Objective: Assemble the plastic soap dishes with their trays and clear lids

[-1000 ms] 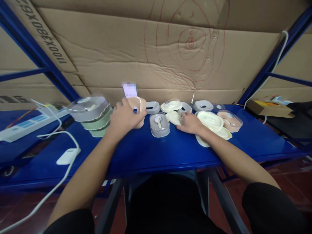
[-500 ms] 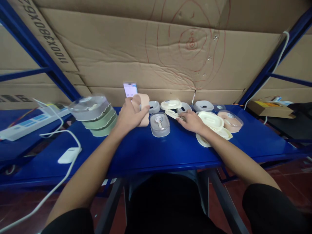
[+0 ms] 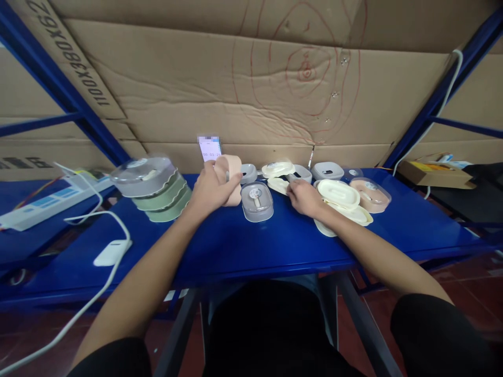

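My left hand (image 3: 212, 186) is closed around a peach plastic box part (image 3: 234, 180), held up on edge above the blue table (image 3: 236, 248). My right hand (image 3: 304, 197) has its fingers bent and pressed together at the right end of a cream plastic piece (image 3: 277, 185). What lies between those fingertips is hidden. A grey box with a clear lid (image 3: 257, 202) stands between my hands. Behind my right hand is a cream lidded piece (image 3: 277, 168). Cream trays (image 3: 338, 192) lie piled under and beside my right forearm.
Left stands a stack of green and grey boxes (image 3: 161, 188). Grey open boxes (image 3: 328, 170) line the back, with a peach clear-lidded box (image 3: 371, 195) at right. A phone (image 3: 209, 148) leans on the cardboard wall (image 3: 176, 78). A white cable (image 3: 112, 283) crosses the left side.
My right fingers have drawn closer together at the cream piece, and the hand has shifted slightly. My left hand keeps holding the peach part in nearly the same place.
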The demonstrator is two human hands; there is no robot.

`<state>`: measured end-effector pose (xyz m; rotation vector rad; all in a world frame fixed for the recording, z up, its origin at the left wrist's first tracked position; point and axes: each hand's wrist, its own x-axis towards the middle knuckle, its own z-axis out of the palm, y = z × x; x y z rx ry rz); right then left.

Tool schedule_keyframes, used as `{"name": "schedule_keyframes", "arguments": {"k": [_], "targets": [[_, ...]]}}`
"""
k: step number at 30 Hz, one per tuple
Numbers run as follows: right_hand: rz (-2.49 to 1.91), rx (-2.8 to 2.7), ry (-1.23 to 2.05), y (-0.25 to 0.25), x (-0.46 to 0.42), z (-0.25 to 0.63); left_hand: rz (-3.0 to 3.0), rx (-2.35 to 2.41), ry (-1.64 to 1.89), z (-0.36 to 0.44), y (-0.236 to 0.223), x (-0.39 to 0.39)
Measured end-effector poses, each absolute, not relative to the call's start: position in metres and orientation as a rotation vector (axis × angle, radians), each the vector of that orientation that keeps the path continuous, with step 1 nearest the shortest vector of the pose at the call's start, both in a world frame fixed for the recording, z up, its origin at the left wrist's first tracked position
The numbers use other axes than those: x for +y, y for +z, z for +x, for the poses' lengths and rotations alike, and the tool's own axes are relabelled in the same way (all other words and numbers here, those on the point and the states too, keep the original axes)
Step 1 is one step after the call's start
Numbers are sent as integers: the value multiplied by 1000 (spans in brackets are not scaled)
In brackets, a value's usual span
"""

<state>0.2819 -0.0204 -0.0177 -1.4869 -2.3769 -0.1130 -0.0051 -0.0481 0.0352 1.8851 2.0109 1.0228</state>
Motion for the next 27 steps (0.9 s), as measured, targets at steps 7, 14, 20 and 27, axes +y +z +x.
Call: {"name": "schedule_keyframes", "arguments": {"k": [7, 14, 20, 27], "targets": [[-1282, -1785, 628, -4, -8, 300, 1695, 1709, 1255, -5, 25, -41], [-873, -1708, 618, 5, -44, 277, 1587, 1055, 1404, 10, 9, -42], [-738, -1913, 290, -1, -80, 250, 1651, 770, 1543, 31, -10, -48], [-596, -1971, 230, -6, -83, 250, 1740, 742, 1626, 37, -19, -50]]}}
